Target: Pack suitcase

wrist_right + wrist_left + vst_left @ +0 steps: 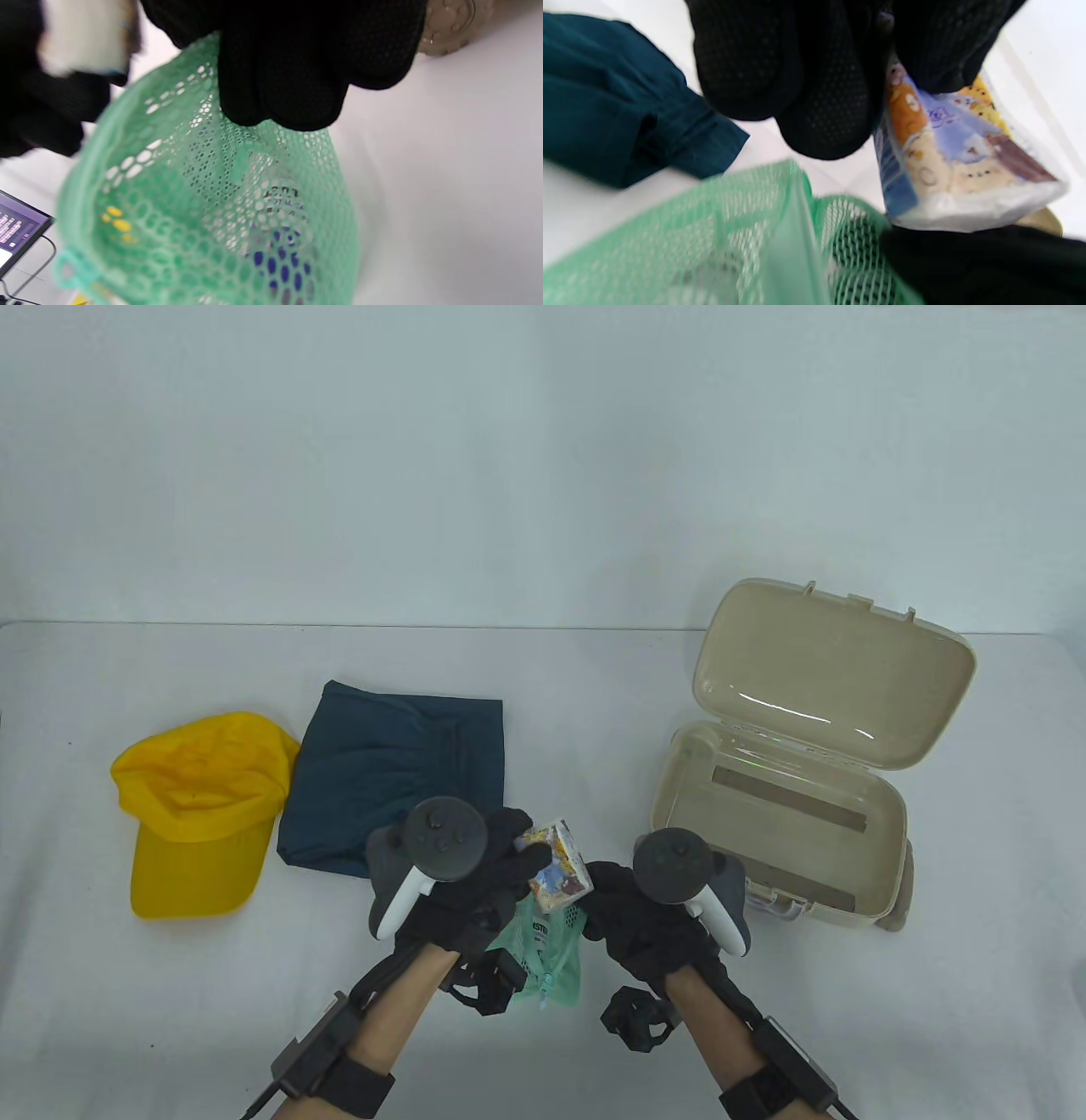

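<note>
One suitcase (874,823), one cap (197,806), one folded garment (399,768), one mesh bag (547,954) and one printed packet (558,869) lie or are held on a white table (127,984); two gloved hands work near its front edge.

The suitcase is a beige hard-shell plastic case with rounded corners. It stands at the right of the table, lid raised, the tray bare but for a flat strip along its floor. A ridged round wheel (452,25) of the same beige shows in the right wrist view.

The cap is yellow cloth with a flat brim, at the far left. Just beside it lies the dark teal garment, soft fabric folded to a rough rectangle.

The bag is pale green open netting with a solid green band at its mouth; dark print and blue and yellow shapes show through the weave in the right wrist view.

The left hand (475,882) grasps the packet, a small glossy wrapper printed with cartoon figures in orange, blue and cream, its fingers (814,84) closed over the upper end. The packet is held above the bag's mouth, between the two hands.

The right hand (645,920) grips the bag, its fingers (297,76) pinching the netting at the rim.
</note>
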Demonstrator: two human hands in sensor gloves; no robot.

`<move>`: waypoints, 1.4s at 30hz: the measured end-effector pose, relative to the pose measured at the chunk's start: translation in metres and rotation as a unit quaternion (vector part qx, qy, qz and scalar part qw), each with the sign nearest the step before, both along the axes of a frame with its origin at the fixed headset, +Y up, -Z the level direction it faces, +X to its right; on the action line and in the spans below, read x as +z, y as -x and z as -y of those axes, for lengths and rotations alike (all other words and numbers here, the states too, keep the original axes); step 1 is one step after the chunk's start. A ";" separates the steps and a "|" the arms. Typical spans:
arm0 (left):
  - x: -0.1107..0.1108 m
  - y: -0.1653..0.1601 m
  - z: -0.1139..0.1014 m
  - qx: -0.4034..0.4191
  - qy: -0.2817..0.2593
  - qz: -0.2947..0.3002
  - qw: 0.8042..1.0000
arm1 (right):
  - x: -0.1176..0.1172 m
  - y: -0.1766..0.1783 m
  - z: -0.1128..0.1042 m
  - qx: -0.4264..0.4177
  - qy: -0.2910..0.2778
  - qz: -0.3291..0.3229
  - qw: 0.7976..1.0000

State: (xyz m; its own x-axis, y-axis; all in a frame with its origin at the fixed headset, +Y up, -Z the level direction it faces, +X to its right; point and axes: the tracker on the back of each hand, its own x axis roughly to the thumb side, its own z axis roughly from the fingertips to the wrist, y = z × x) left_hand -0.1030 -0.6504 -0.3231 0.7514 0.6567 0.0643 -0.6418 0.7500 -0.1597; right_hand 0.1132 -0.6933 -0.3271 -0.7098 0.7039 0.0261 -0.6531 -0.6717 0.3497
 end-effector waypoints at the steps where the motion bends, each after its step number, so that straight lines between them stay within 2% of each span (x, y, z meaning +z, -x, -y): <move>1: -0.001 0.000 0.003 -0.003 0.000 -0.001 1.000 | 0.000 -0.001 0.001 -0.001 0.003 0.001 1.000; 6: -0.006 0.008 0.014 -0.018 0.018 0.004 1.000 | -0.004 -0.006 0.002 -0.011 0.013 0.011 1.000; 12: -0.006 0.000 0.017 -0.150 0.008 0.049 0.987 | -0.004 -0.004 0.000 0.001 -0.001 0.017 1.000; 18: -0.008 -0.035 0.018 -0.285 0.004 0.102 0.953 | -0.003 -0.003 -0.001 0.015 -0.017 0.020 1.000; 21: -0.012 -0.050 0.022 -0.342 0.012 0.099 0.934 | -0.003 -0.004 -0.002 0.023 -0.026 0.022 0.999; 26: -0.018 -0.069 0.031 -0.387 0.019 0.084 0.918 | -0.003 -0.005 -0.001 0.025 -0.027 0.018 0.999; 31: -0.020 -0.081 0.045 -0.442 0.043 0.109 0.889 | -0.002 -0.003 -0.002 0.032 -0.033 0.016 0.999; 34: -0.021 -0.079 0.043 -0.434 0.050 0.124 0.891 | -0.002 -0.004 -0.003 0.035 -0.034 0.018 0.999; 38: -0.015 -0.062 0.023 -0.342 0.070 0.139 0.927 | -0.003 -0.007 -0.004 0.032 -0.034 0.027 0.999; 42: 0.006 -0.040 -0.006 -0.248 0.009 0.133 0.960 | -0.004 -0.011 -0.004 0.013 -0.024 0.038 0.999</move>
State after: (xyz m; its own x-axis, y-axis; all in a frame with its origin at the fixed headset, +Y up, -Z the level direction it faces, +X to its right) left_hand -0.0627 -0.6448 -0.3168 0.9301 0.2256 0.2898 -0.1414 0.9482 -0.2844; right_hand 0.1242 -0.6888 -0.3316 -0.7289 0.6847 0.0040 -0.6591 -0.7032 0.2668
